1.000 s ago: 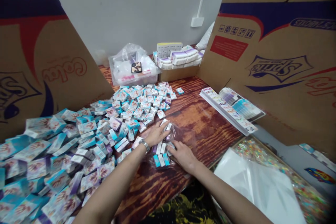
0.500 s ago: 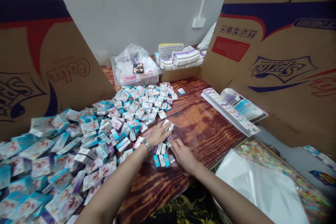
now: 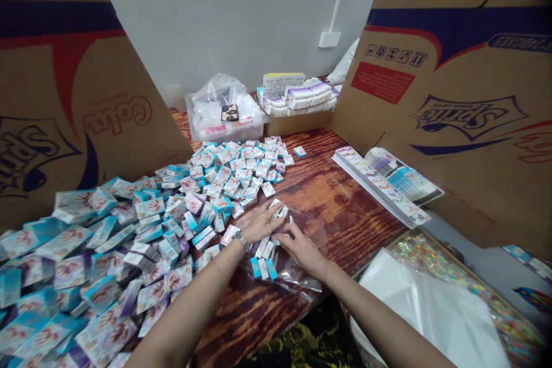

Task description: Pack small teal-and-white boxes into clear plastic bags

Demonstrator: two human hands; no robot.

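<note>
A clear plastic bag [image 3: 297, 276] lies on the wooden table [image 3: 336, 201] with a row of small teal and white boxes [image 3: 264, 261] inside it. My left hand [image 3: 259, 223], with a watch on the wrist, rests flat on the bagged boxes, fingers stretched out. My right hand [image 3: 302, 247] presses on the bag from the right side, fingers extended against the boxes. A big heap of the same small boxes [image 3: 129, 241] covers the table's left half.
Cardboard walls stand at left [image 3: 64, 98] and right [image 3: 452, 98]. A clear tub with a plastic bag [image 3: 224, 109] and a carton of white packs [image 3: 297, 100] sit at the back. Flat sheets [image 3: 383, 184] lie to the right; clear bags [image 3: 431, 310] at the near right.
My right hand has slid up along the bagged boxes toward my left hand. The bag's near edge has bunched up. The view has shifted slightly.
</note>
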